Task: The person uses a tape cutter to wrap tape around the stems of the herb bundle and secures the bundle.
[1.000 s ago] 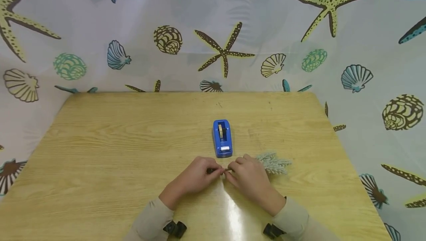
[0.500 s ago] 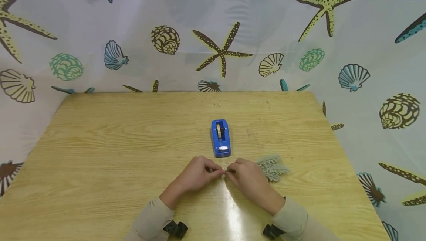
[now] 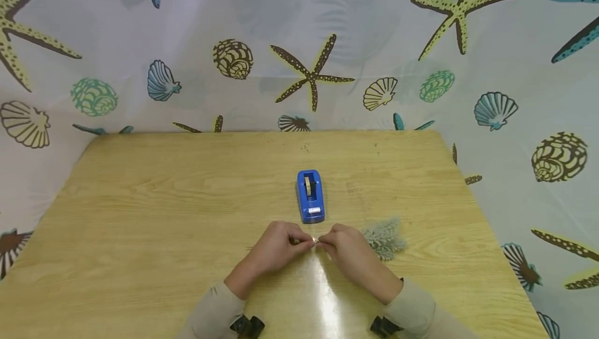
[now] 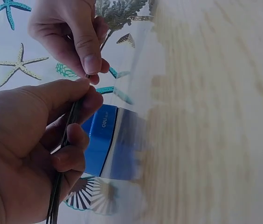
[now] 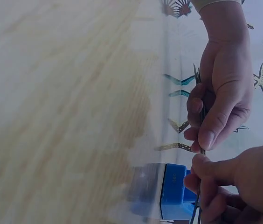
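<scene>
A bunch of pale grey-green sprigs (image 3: 386,240) lies beyond the right hand, its heads pointing right. My left hand (image 3: 278,245) grips the dark thin stems (image 4: 57,196), which run through its curled fingers and come out below the palm. My right hand (image 3: 348,250) pinches the same stems close to the heads, thumb against fingers. Both hands' fingertips nearly meet, with a small shiny spot between them in the head view. Just beyond the hands stands a blue tape dispenser (image 3: 310,211) with a roll of tape in it.
The wooden table (image 3: 164,198) stretches out on both sides of the hands. Behind it and at its sides hangs a pale cloth (image 3: 262,16) printed with shells and starfish. A dark wrist camera (image 3: 248,326) sits on the left sleeve.
The sprig heads have turned and tipped slightly nearer the body as the fingertips rolled the stems. Both hands stay in nearly the same place, and the dispenser has not moved on the table.
</scene>
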### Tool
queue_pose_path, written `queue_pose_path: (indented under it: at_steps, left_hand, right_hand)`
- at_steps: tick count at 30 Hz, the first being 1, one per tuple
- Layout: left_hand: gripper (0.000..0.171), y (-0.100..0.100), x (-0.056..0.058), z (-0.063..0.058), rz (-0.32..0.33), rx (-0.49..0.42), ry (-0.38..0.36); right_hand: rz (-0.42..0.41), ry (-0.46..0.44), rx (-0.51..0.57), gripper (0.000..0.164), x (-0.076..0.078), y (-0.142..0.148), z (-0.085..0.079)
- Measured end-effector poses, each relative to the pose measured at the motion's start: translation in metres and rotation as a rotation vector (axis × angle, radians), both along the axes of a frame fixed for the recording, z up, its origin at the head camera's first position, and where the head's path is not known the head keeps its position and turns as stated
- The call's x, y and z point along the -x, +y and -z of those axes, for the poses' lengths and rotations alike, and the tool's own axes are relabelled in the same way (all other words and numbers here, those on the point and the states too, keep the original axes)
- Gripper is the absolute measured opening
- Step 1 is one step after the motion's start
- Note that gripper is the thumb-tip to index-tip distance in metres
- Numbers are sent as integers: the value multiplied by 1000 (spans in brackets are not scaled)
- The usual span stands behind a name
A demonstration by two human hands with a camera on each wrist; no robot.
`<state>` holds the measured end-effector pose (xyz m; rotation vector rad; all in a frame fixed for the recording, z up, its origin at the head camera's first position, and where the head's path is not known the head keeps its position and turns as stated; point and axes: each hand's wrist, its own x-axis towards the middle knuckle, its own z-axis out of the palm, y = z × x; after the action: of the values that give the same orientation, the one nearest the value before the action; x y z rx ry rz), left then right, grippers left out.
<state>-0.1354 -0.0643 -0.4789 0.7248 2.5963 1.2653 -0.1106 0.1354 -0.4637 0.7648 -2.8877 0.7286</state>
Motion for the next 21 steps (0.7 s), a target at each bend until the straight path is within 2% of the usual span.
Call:
queue_pose_path:
  at_steps: [7, 12, 16, 21]
  left_hand:
    - [6, 0, 0, 3, -22, -26, 41]
    - [5, 1, 0, 4, -42, -20, 45]
    - [5, 1, 1, 3, -46, 19, 14]
    - [13, 1, 2, 3, -15, 66, -26]
  right_hand:
    - [89, 116, -92, 4, -1, -5, -3]
    - [103, 127, -90, 4, 1, -6, 0]
    - [108, 136, -77, 4, 3, -6, 1]
    - [116, 136, -71, 6, 5, -7, 2]
